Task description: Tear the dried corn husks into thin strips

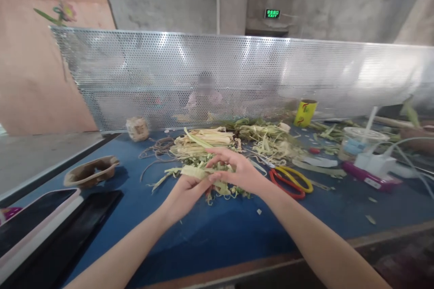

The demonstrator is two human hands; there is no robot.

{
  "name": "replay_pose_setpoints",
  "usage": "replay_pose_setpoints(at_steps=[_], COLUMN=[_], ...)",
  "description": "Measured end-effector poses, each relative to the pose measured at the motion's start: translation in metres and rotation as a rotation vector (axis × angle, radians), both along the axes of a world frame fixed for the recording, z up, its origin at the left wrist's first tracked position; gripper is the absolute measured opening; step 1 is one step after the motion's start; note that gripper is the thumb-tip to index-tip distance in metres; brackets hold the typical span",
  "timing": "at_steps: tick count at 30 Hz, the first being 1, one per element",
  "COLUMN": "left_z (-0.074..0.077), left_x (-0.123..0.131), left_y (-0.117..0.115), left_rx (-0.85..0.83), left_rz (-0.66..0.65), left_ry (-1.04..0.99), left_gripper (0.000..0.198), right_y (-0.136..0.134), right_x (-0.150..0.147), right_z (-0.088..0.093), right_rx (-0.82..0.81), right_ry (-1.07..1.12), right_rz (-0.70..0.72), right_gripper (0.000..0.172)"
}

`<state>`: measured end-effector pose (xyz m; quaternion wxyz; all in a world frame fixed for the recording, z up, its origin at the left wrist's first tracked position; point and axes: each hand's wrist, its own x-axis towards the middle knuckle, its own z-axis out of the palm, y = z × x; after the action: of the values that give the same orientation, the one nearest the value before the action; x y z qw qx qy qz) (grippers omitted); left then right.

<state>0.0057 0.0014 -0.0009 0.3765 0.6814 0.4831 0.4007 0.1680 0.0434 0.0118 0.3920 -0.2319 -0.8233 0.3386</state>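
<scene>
Your left hand (185,192) pinches the pale strip (191,171) from below, and your right hand (237,172) closes its fingertips on the same strip from above. The strip lies flat between them, just over the blue worktop (210,235). Green scraps (230,191) lie under your right hand. Behind is a pile (203,141) of strips. Scissors (291,181) lie just right of your wrist, and a brown dish (90,172) sits well to the left.
</scene>
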Motion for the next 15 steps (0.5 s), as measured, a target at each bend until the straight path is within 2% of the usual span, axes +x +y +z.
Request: replay_pose_setpoints(at_steps=[3, 6, 8, 11, 15], left_z=[-0.002, -0.003, -0.005, -0.008, -0.01], left_x=[0.002, 0.002, 0.001, -0.001, 0.001], left_y=[0.001, 0.003, 0.005, 0.008, 0.011], left_rx=[-0.015, 0.011, 0.013, -0.055, -0.136], left_rz=[-0.022, -0.034, -0.026, 0.004, 0.011], left_ry=[0.021, 0.013, -0.018, -0.11, -0.378], left_gripper=[0.044, 0.044, 0.045, 0.044, 0.034], right_y=[0.004, 0.006, 0.007, 0.004, -0.002], right_x=[-0.001, -0.001, 0.001, 0.006, 0.009], right_z=[0.0, 0.001, 0.002, 0.004, 0.008], right_rx=[-0.169, -0.22, -0.152, 0.062, 0.347], right_ry=[0.076, 0.193, 0.227, 0.146, 0.021], right_rz=[0.085, 0.104, 0.075, -0.02, -0.025], right_gripper=[0.046, 0.045, 0.039, 0.027, 0.029])
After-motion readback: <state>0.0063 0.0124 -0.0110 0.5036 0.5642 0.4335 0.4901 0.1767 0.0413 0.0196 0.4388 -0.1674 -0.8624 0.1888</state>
